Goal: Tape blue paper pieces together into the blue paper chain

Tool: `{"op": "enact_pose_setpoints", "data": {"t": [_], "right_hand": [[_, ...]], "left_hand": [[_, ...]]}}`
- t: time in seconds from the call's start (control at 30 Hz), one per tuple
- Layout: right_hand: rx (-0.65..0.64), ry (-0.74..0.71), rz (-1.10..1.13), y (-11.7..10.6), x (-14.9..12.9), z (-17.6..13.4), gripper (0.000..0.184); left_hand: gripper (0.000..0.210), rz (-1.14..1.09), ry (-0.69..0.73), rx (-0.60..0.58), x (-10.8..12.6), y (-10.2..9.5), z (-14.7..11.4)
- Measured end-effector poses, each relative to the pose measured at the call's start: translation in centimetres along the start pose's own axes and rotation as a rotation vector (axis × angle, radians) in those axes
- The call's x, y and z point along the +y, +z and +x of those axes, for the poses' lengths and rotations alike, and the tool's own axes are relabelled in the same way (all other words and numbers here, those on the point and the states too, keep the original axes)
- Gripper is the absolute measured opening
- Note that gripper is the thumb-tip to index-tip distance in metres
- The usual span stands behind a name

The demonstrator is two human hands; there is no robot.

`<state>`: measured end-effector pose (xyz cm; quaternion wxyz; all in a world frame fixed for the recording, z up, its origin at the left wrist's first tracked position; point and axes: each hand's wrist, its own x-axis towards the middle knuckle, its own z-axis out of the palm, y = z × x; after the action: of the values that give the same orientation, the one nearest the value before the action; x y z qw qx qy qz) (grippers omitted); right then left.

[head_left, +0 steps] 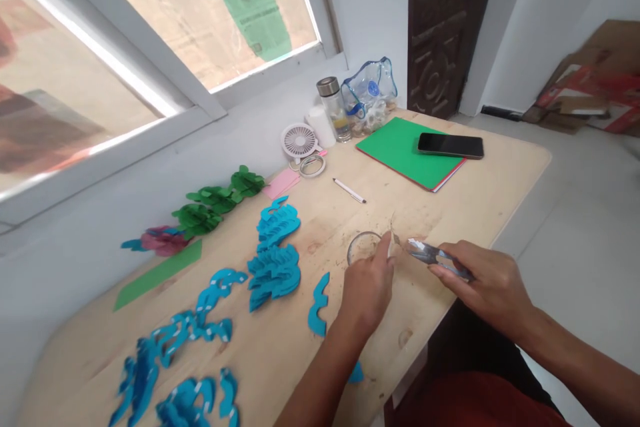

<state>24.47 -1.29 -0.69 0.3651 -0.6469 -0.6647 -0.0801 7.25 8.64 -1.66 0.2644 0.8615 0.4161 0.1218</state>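
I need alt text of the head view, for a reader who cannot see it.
A person's right hand holds metal snips near the left hand, which pinches a small pale piece, over a table. Blue cutouts lie leftward; farther back, a phone rests on a green sheet.

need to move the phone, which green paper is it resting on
The broad green sheet beyond the right hand; the narrow green strip has no phone on it.

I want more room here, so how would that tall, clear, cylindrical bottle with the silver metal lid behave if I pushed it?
The bottle might tip if pushed near its lid, being narrow for its height. Its smooth-looking, shiny sides could be slippery, and its round body would probably roll once down.
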Motion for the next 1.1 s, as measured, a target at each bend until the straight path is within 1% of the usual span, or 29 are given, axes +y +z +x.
{"op": "enact_pose_setpoints", "data": {"t": [0.07,0.13,0.2,0.23,0.3,0.37,0.43,0.5,0.53,0.6,0.67,0.77,0.83,0.9,1.0,1.1], "right_hand": [[0.025,0.015,-0.008,-0.2,0.7,-0.2,0.027],[0.037,0.03,-0.014,-0.3,1.2,-0.4,0.026],[0.04,0.043,-0.019,-0.3,1.8,-0.6,0.026],[0.043,0.048,-0.023,-0.3,2.0,-0.6,0.025],[0.049,0.048,-0.033,-0.2,2.4,-0.7,0.025],[0.053,0.046,-0.047,0.0,2.7,-0.7,0.025],[0.058,0.042,-0.059,0.1,3.0,-0.6,0.024],[0.062,0.033,-0.065,0.2,3.1,-0.4,0.023],[0.061,0.027,-0.063,0.2,3.1,-0.4,0.023],[0.043,0.017,-0.053,0.2,3.1,-0.3,0.023],[0.012,0.007,-0.046,0.2,3.0,-0.2,0.023],[-0.036,-0.029,-0.031,0.4,2.4,0.0,0.025],[-0.072,-0.062,-0.01,0.7,1.7,0.1,0.025],[-0.104,-0.104,0.013,1.1,1.0,0.1,0.025],[-0.135,-0.174,0.035,1.7,-0.2,0.0,0.024],[-0.163,-0.224,0.047,2.0,-1.3,-0.2,0.023]], "left_hand": [[0.053,0.126,0.022,-0.053,0.2,0.7,2.2],[0.066,0.177,0.051,-0.095,0.7,1.3,4.3],[0.071,0.169,0.072,-0.066,1.2,1.8,6.3],[0.07,0.15,0.081,-0.031,1.5,2.1,7.3],[0.059,0.098,0.049,0.015,2.1,2.6,9.2],[0.048,0.008,0.046,0.061,2.5,3.1,10.9],[0.042,-0.05,0.052,0.08,2.7,3.5,12.1],[0.042,-0.127,0.049,0.099,2.7,3.5,12.3],[0.04,-0.177,0.042,0.112,2.5,3.4,12.1],[0.031,-0.288,0.013,0.141,2.0,2.8,10.8],[0.026,-0.406,-0.029,0.149,1.4,1.9,8.7],[0.028,-0.577,-0.093,0.116,0.7,0.3,4.8],[0.025,-0.889,-0.203,0.072,0.6,-0.4,2.3],[0.025,-1.059,-0.295,0.05,0.6,-0.7,0.2],[0.026,-1.236,-0.398,0.056,0.8,-0.9,-2.0],[0.022,-1.349,-0.459,0.105,0.9,-1.3,-3.5]]}}
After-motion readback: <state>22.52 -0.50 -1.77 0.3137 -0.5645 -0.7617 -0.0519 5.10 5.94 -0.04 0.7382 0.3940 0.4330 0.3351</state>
